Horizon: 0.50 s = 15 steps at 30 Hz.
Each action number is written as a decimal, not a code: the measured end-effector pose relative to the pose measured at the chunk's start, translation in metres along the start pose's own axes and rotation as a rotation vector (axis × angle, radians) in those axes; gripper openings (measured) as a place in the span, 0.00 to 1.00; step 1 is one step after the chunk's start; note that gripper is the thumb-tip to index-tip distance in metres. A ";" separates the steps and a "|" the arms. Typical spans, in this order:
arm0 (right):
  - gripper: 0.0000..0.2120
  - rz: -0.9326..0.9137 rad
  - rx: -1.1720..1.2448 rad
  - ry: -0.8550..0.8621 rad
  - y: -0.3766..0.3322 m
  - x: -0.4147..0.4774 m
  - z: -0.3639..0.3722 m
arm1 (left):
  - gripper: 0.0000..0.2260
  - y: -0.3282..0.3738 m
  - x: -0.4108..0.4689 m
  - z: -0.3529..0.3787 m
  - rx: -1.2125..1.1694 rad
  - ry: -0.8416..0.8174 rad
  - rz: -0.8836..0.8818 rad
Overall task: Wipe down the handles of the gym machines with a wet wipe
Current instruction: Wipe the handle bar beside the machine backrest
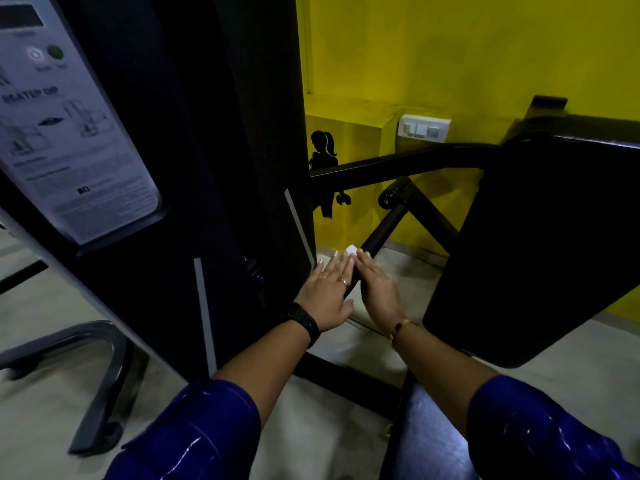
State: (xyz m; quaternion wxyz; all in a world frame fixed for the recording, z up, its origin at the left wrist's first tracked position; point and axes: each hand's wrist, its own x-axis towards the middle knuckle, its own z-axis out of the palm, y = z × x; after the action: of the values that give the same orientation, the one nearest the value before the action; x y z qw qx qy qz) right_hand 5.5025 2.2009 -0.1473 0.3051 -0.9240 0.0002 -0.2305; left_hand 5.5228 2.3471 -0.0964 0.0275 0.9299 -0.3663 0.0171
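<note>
Both hands meet low at centre frame on the round, matte black handle (379, 233): left hand (327, 292) lies flat, fingers spread open, right hand (377, 289) wraps the bar. A small white wet wipe (350, 250) peeks out at the fingertips. A glossy black pad (540, 244) crowds the right; yellow wall (450, 64) behind, pale floor (346, 427) below.

Wall (450, 46): yellow, far right.
Switch plate (423, 128): white, on the wall's ledge.
Silhouette decal (323, 157): black ponytailed figure, left of the switch plate.
Instruction placard (65, 133): far left.
Floor (52, 299): pale.
</note>
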 end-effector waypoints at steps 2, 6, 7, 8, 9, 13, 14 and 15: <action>0.31 -0.029 0.029 0.000 0.004 -0.008 0.002 | 0.34 -0.009 0.000 0.001 0.116 0.022 0.141; 0.35 0.010 -0.010 0.013 0.018 -0.010 -0.003 | 0.29 -0.021 0.002 0.003 0.147 0.064 0.332; 0.36 0.029 -0.010 0.003 0.018 -0.005 -0.005 | 0.28 -0.023 0.003 0.003 0.131 0.065 0.360; 0.36 0.044 0.002 -0.010 0.018 0.001 -0.007 | 0.27 -0.024 0.003 0.002 0.116 0.053 0.375; 0.36 0.054 0.021 -0.027 0.015 0.007 -0.009 | 0.27 -0.025 0.004 0.001 0.107 0.048 0.386; 0.32 0.008 0.064 -0.047 0.010 0.013 -0.009 | 0.26 -0.028 0.006 0.003 0.075 0.148 0.477; 0.31 -0.012 0.067 -0.034 0.011 0.009 -0.007 | 0.26 -0.029 0.006 0.003 0.073 0.181 0.496; 0.31 -0.028 0.056 -0.019 0.013 0.005 -0.005 | 0.25 -0.030 0.008 0.003 0.076 0.220 0.514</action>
State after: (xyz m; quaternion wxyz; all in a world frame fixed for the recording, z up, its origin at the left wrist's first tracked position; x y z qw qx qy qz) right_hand 5.5068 2.1865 -0.1492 0.3277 -0.9171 -0.0221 -0.2260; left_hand 5.5485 2.3634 -0.1002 0.0268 0.7996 -0.5838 0.1381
